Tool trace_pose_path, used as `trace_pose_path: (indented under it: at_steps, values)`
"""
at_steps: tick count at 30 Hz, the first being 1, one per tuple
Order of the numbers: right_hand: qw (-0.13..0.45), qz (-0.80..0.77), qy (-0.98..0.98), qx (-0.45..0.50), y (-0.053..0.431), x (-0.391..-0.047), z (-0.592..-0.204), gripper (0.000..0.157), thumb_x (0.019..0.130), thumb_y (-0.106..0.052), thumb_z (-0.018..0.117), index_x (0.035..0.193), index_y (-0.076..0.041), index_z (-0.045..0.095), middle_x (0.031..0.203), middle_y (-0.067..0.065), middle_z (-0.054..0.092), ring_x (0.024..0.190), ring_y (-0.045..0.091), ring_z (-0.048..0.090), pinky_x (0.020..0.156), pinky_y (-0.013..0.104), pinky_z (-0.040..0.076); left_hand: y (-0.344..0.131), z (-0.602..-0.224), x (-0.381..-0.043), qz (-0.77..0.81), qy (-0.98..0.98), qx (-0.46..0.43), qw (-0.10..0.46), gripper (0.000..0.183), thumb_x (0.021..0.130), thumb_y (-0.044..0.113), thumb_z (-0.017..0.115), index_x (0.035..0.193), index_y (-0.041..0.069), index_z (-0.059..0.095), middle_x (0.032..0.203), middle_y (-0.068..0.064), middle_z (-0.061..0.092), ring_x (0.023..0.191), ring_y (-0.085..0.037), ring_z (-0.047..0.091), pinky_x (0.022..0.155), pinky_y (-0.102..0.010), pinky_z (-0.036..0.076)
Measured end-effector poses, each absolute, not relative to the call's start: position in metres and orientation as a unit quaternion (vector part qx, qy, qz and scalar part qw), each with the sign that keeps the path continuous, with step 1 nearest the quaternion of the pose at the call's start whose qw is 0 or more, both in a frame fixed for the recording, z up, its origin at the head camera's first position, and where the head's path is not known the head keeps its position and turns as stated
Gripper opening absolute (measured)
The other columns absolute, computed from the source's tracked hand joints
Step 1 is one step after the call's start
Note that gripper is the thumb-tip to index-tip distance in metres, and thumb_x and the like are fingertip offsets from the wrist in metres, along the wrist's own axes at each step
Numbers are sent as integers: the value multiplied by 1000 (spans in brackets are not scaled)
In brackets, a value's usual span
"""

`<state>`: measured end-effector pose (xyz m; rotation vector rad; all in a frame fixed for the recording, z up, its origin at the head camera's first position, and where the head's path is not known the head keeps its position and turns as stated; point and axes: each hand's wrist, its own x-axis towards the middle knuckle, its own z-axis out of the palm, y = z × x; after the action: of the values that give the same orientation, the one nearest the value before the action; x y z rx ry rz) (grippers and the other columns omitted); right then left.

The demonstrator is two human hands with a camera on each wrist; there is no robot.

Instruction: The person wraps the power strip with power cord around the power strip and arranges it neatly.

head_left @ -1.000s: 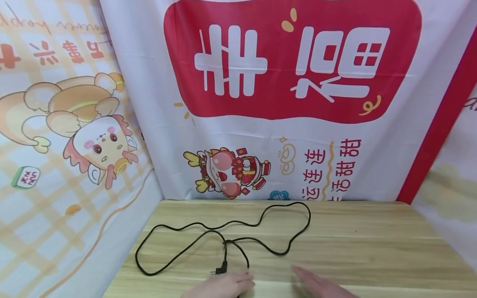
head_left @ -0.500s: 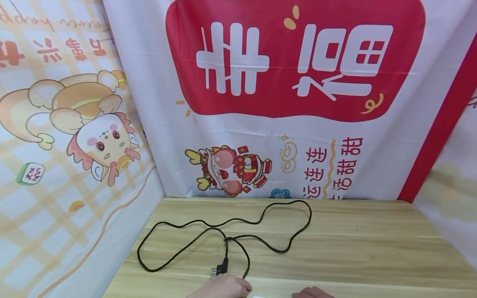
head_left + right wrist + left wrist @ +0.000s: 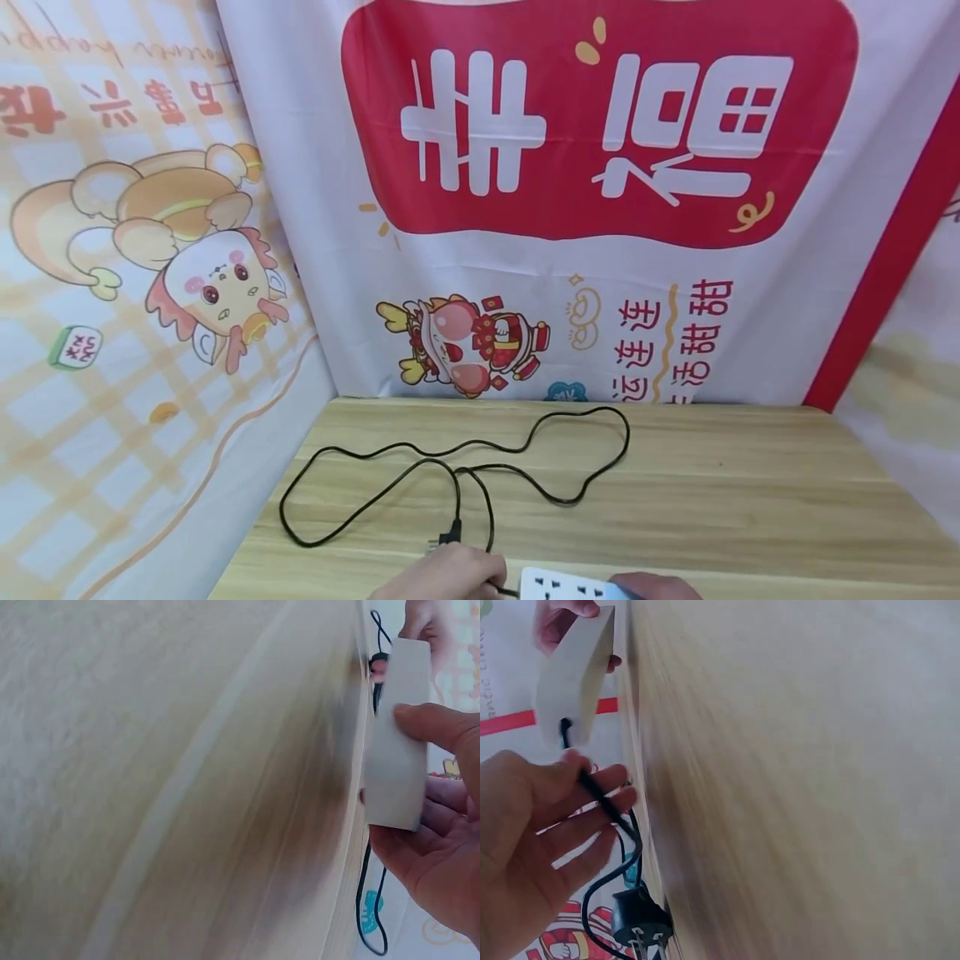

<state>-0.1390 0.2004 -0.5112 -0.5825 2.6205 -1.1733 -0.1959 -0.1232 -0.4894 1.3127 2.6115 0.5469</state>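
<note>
A white power strip [image 3: 558, 585] with socket holes on top shows at the bottom edge of the head view, partly cut off. My right hand [image 3: 656, 586] grips its right end; in the right wrist view the thumb lies on one face and the fingers [image 3: 397, 851] wrap round the other side. At the strip's left end, my left hand [image 3: 450, 575] pinches the black cord [image 3: 600, 796] between thumb and index finger, close to where it enters the strip. The remaining fingers are spread loosely. Just beyond that hand, the black plug [image 3: 452, 533] lies with its metal prongs showing.
The rest of the cord [image 3: 573, 502] lies in wide loops across the left and middle of the wooden table [image 3: 750, 492]. A printed cloth [image 3: 772, 325] hangs at the table's back edge, with another patterned cloth [image 3: 150, 333] along the left side.
The power strip has come into view between the hands. My right hand, earlier straight-fingered, now grips it. The cord near my left hand has shifted slightly left.
</note>
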Motion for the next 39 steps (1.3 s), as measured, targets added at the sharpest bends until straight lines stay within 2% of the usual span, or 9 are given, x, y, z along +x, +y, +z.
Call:
trace_pose_path:
  at_steps: [5, 8, 11, 15, 18, 21, 25, 32, 39]
  values:
    - [114, -381, 903, -164, 214, -147, -495, 47, 81, -53, 77, 120, -27, 69, 106, -14, 69, 94, -5, 61, 75, 22, 49, -124, -486, -196, 226, 888, 396, 52, 5, 97, 22, 63, 96, 21, 68, 79, 19, 62, 67, 9, 49, 61, -11, 43]
    - [93, -380, 904, -173, 217, -149, -479, 58, 77, -50, 82, 125, -21, 67, 111, -12, 69, 97, -5, 59, 78, 20, 47, -124, -480, -197, 253, 884, 392, 17, 5, 97, 19, 64, 99, 17, 68, 82, 18, 64, 70, 9, 50, 63, -11, 45]
    - [99, -399, 896, -167, 217, -152, -463, 62, 78, -45, 83, 128, -15, 65, 111, -6, 69, 96, 1, 60, 76, 18, 46, -125, -472, -200, 301, 871, 388, -12, 6, 96, 15, 64, 99, 14, 69, 83, 16, 67, 74, 9, 54, 66, -12, 49]
    - [120, -412, 897, -104, 216, -158, -441, 65, 79, -44, 82, 132, -12, 63, 115, 0, 68, 96, 12, 59, 78, 26, 46, -124, -459, -205, 377, 845, 378, -28, 8, 97, 14, 62, 102, 13, 68, 85, 10, 72, 83, 5, 64, 76, -18, 56]
    - [84, -396, 911, -77, 218, -161, -422, 67, 77, -47, 83, 133, -14, 64, 121, 1, 69, 96, 16, 59, 79, 28, 47, -121, -451, -209, 436, 823, 363, -19, 14, 100, 17, 58, 106, 13, 69, 90, 5, 74, 89, -2, 69, 83, -23, 58]
    - [39, -398, 914, -75, 221, -164, -403, 65, 78, -44, 83, 133, -13, 64, 122, 4, 69, 93, 15, 61, 76, 24, 49, -117, -445, -212, 480, 807, 344, -11, 20, 102, 22, 55, 110, 12, 70, 93, 2, 76, 94, -5, 70, 88, -24, 57]
    - [-22, -403, 912, -71, 223, -171, -384, 66, 79, -40, 83, 134, -8, 62, 121, 11, 69, 92, 16, 63, 71, 20, 52, -112, -440, -210, 523, 786, 329, 0, 21, 102, 24, 55, 111, 12, 70, 95, -2, 76, 96, -6, 70, 87, -23, 57]
    - [-95, -380, 918, -63, 223, -186, -373, 67, 79, -42, 83, 134, -8, 63, 123, 17, 68, 92, 21, 62, 69, 19, 51, -93, -435, -203, 546, 753, 368, 0, 20, 101, 20, 57, 113, 7, 67, 97, -11, 75, 93, -8, 71, 87, -25, 58]
    - [-89, -412, 905, -61, 212, -192, -378, 68, 78, -38, 84, 133, -5, 62, 128, 20, 65, 95, 21, 63, 70, 20, 52, -71, -441, -200, 552, 738, 388, 24, 24, 99, 23, 59, 101, 4, 72, 102, -13, 76, 94, -6, 71, 86, -21, 57]
